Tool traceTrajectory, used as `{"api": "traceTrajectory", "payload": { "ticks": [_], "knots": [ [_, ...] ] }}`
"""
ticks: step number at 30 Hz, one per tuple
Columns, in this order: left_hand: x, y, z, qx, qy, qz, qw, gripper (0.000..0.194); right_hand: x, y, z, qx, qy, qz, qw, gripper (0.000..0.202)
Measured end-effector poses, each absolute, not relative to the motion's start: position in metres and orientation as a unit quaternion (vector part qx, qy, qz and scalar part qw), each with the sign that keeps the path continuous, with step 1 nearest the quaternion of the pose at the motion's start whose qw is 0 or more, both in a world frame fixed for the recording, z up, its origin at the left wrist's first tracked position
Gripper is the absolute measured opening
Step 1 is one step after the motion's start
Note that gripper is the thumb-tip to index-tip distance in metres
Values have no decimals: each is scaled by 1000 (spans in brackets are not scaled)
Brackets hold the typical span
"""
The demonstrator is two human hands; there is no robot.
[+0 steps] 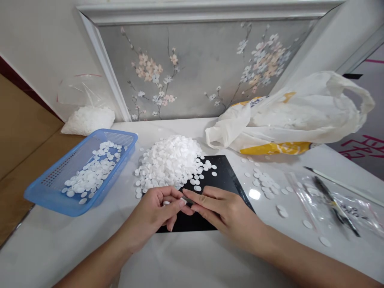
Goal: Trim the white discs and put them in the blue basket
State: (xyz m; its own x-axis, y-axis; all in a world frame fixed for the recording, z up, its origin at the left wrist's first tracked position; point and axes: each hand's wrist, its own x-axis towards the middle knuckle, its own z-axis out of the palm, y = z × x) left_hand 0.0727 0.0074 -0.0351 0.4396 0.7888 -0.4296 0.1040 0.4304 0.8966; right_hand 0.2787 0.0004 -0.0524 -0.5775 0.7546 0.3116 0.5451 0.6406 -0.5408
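Note:
My left hand pinches a small white disc between thumb and forefinger, above the black mat. Another white disc shows among its curled fingers. In my right hand, closed fingertips grip a small dark, flat tool, whose end meets the disc; its exact kind is hidden by the fingers. Just beyond both hands rises a heap of white discs, partly on the mat and partly on the white table.
A blue basket with white discs stands at left, before a filled clear bag. A white plastic bag lies at back right. Loose discs, a black-handled tool, a thin white stick and zip bags lie at right.

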Motion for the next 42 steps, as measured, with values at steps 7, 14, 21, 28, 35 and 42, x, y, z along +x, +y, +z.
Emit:
{"api": "traceTrajectory", "payload": {
  "ticks": [7,14,21,28,35,42],
  "knots": [
    [74,9,-35,483,479,247,690,29,279,3,-46,-411,-849,184,278,33],
    [74,10,-32,489,485,249,681,27,284,4,-49,-374,-854,207,297,35],
    [74,8,-34,469,466,253,706,25,281,3,-52,-362,-864,197,289,35],
    [73,7,-35,474,464,244,708,26,281,2,-53,-359,-866,195,290,35],
    [72,7,-36,491,463,247,695,26,281,2,-53,-353,-866,197,295,34],
    [73,8,-36,487,464,241,700,26,281,1,-54,-354,-865,202,294,35]
  ]
}}
